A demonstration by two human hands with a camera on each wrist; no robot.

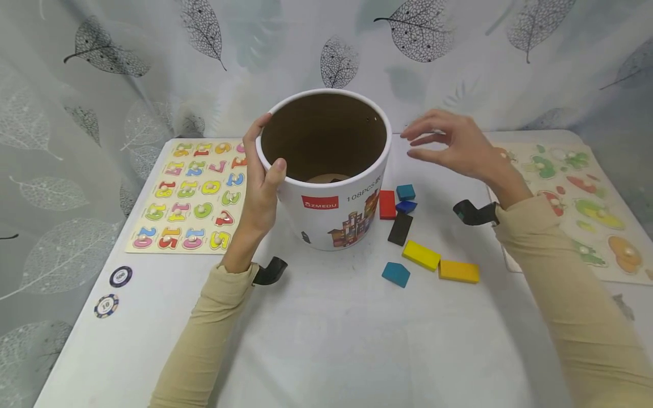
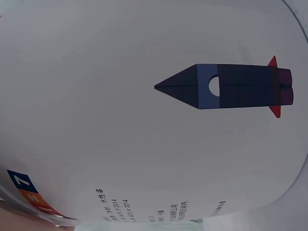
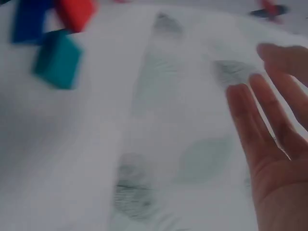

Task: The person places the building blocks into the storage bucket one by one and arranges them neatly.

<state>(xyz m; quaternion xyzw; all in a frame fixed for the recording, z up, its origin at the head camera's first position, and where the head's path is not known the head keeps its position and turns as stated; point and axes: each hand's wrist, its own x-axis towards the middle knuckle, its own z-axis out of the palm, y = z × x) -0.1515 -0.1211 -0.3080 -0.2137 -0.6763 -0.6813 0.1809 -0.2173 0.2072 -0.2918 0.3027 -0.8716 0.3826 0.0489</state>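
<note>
White bucket (image 1: 321, 199) looks light and stiff; I favour its rim (image 1: 326, 185), left hand (image 1: 259, 184) gripping nine o'clock, right hand (image 1: 455, 143) empty at three.

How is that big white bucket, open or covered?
Open: no lid covers the white bucket, and the head view looks right down inside.

Printed white outside, brown inside on the bucket (image 1: 312, 224). Red, black, blue, teal, yellow and orange among the blocks (image 1: 421, 255). Leaf-patterned in grey across the far curtain (image 1: 285, 51).
</note>
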